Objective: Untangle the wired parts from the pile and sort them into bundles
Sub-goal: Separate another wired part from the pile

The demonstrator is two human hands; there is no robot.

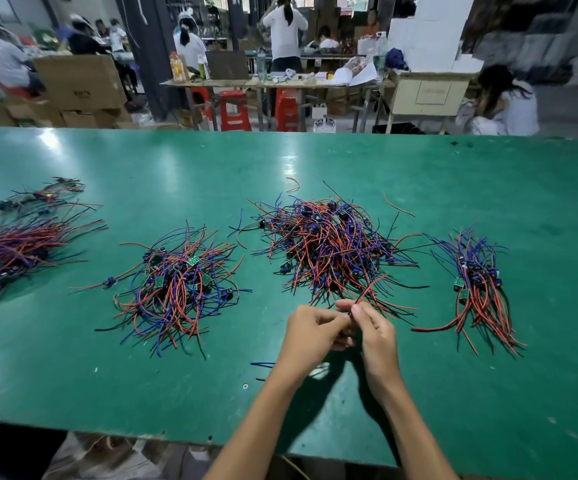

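Observation:
A large tangled pile point(329, 244) of red, blue and black wired parts lies at the middle of the green table point(315, 161). Just in front of it, my left hand point(310, 332) and my right hand point(372, 329) meet, fingers curled, pinching one wired part point(367, 292) whose red wire rises toward the pile. A smaller loose pile point(180, 289) with little green boards lies to the left. A straightened bundle point(478, 285) lies at the right. Another aligned bundle point(14, 251) sits at the far left.
A few scattered wired parts point(41, 199) lie at the back left. A loose blue wire point(263, 364) lies under my left wrist. The table's front edge point(107, 427) runs below my forearms. Behind the table are people, cardboard boxes and red stools point(234, 110).

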